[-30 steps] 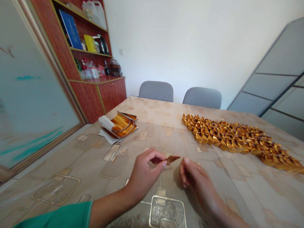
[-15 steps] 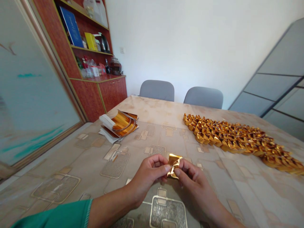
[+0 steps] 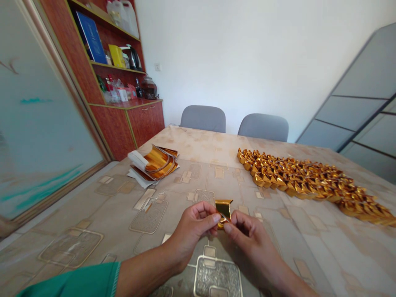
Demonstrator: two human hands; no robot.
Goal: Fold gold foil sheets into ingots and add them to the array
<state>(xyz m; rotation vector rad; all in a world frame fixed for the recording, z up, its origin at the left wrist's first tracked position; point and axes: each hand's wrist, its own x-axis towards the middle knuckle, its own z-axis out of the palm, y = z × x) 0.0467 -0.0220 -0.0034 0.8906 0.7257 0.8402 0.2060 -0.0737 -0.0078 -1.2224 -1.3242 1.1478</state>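
Note:
A small piece of folded gold foil paper [image 3: 223, 208] is held up over the table between my two hands. My left hand [image 3: 200, 220] pinches its left edge with thumb and fingers. On the other side my right hand [image 3: 247, 231] grips the lower right part, thumb pressed on the front. A shiny flap stands upright above my fingertips; the lower folds are partly hidden by them. To the left lies a stack of curled gold foil sheets [image 3: 161, 161] with white backing. Rows of folded gold foil pieces [image 3: 297, 177] cover the table at the right.
A patterned cover lies over the table [image 3: 117, 214]. Two grey chairs [image 3: 202, 117] stand at its far side. At the back left, a red-brown cabinet [image 3: 145, 119] holds bottles, a kettle and a blue folder. A glass sliding door [image 3: 46, 123] borders the left side.
The foil paper's upper part has turned into a narrower, flatter upright flap. My right hand has shifted slightly left, closer to my left hand. The view has moved a little.

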